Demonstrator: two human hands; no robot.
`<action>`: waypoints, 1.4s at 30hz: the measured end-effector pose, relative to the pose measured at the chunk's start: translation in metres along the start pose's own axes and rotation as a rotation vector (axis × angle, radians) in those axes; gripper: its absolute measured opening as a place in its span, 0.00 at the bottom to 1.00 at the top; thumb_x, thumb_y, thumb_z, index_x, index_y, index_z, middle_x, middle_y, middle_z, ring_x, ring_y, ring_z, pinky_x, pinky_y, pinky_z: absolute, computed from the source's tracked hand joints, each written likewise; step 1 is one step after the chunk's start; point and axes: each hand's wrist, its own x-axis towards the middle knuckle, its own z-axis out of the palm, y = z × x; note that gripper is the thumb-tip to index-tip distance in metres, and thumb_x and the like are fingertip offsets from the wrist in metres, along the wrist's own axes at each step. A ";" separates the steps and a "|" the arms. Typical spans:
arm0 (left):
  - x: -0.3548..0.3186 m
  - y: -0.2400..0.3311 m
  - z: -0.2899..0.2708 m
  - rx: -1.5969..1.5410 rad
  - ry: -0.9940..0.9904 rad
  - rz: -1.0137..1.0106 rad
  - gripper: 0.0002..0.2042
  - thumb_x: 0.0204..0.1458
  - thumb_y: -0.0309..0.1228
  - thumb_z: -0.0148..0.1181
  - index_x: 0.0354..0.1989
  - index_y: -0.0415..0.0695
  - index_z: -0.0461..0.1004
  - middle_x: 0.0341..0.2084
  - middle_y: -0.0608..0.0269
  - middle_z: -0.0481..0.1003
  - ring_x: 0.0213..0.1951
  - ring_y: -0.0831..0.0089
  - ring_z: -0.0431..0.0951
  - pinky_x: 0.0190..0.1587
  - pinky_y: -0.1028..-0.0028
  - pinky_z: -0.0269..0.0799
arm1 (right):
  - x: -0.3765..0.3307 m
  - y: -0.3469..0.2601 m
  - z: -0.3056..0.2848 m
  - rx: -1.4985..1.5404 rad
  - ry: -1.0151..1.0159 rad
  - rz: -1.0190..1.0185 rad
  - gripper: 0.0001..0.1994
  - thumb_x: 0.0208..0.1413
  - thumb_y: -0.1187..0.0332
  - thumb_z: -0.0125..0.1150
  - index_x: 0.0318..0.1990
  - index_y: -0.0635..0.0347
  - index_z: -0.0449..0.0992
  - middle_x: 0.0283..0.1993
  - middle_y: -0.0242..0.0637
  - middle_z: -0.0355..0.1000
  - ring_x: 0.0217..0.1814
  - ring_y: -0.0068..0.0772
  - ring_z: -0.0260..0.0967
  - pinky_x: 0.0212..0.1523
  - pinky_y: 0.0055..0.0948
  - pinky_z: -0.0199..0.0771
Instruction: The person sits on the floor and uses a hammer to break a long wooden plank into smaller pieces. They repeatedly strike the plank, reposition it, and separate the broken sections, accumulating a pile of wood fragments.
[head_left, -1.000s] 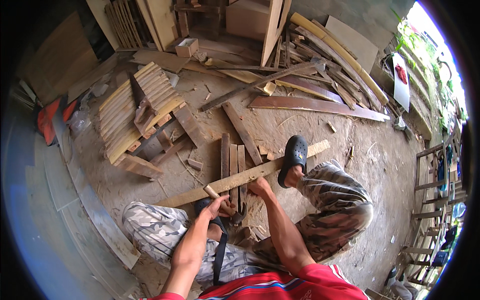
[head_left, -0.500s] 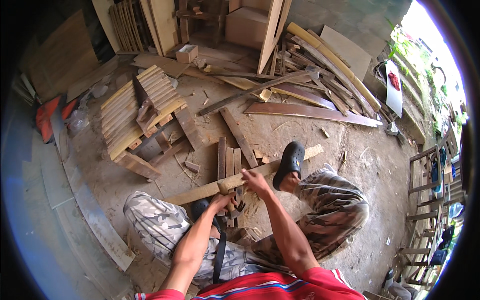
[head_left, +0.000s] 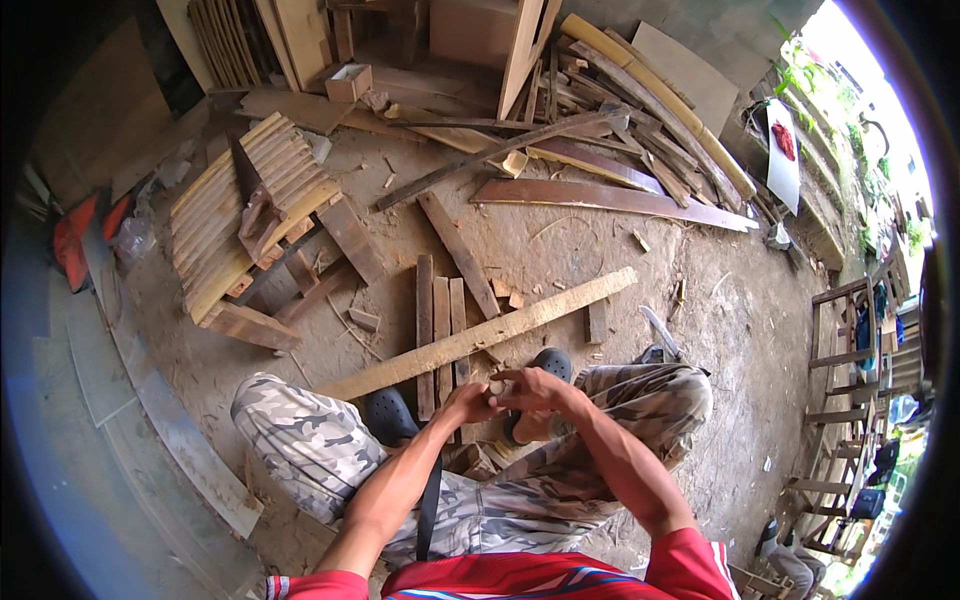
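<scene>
My hands meet in front of my lap, between my knees. My left hand (head_left: 467, 404) is closed, and my right hand (head_left: 533, 389) is curled against it from the right. Between their fingers shows a small pale rounded end (head_left: 496, 388); what it belongs to is hidden by the fingers. Just beyond the hands, a long rough-edged wooden plank (head_left: 490, 334) lies slantwise, untouched by either hand. It rests across several short boards (head_left: 425, 300). My dark clogs (head_left: 389, 416) are on the near side of the plank.
A slatted wooden piece (head_left: 250, 200) stands at the left with an angled brown board on top. Timber and bamboo (head_left: 660, 110) are heaped at the back right. A pale curved blade-like strip (head_left: 660, 332) lies by my right knee. Wooden racks (head_left: 845, 390) line the right side.
My right foot has come off the plank and back toward me. Both hands have left the plank and come together nearer my lap. The claw hammer by my left hand no longer shows.
</scene>
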 end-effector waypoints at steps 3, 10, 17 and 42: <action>0.001 -0.034 0.032 -0.048 0.109 0.180 0.17 0.44 0.46 0.65 0.38 0.49 0.79 0.34 0.50 0.80 0.38 0.49 0.80 0.38 0.56 0.76 | 0.002 0.001 0.021 0.060 0.024 -0.051 0.26 0.53 0.46 0.62 0.49 0.60 0.77 0.41 0.52 0.79 0.45 0.51 0.77 0.47 0.42 0.75; 0.008 -0.067 0.035 -0.270 -0.005 0.237 0.21 0.43 0.38 0.67 0.48 0.47 0.77 0.43 0.50 0.79 0.46 0.56 0.80 0.47 0.62 0.75 | 0.012 0.010 0.038 -0.215 0.087 -0.044 0.15 0.56 0.56 0.58 0.32 0.59 0.78 0.29 0.50 0.75 0.34 0.54 0.75 0.34 0.45 0.72; 0.042 -0.057 0.004 0.059 0.466 -0.104 0.36 0.53 0.33 0.57 0.69 0.30 0.51 0.71 0.42 0.50 0.72 0.47 0.46 0.72 0.62 0.44 | 0.008 0.012 0.027 -0.378 0.127 0.037 0.10 0.50 0.64 0.56 0.33 0.60 0.76 0.25 0.50 0.75 0.29 0.53 0.76 0.28 0.46 0.73; -0.037 -0.171 0.006 -1.761 1.444 -1.061 0.44 0.49 0.59 0.64 0.68 0.48 0.54 0.48 0.60 0.69 0.46 0.68 0.72 0.50 0.69 0.71 | 0.069 0.016 0.011 -0.462 -0.080 0.370 0.14 0.49 0.61 0.59 0.39 0.57 0.83 0.42 0.45 0.80 0.46 0.45 0.79 0.42 0.39 0.79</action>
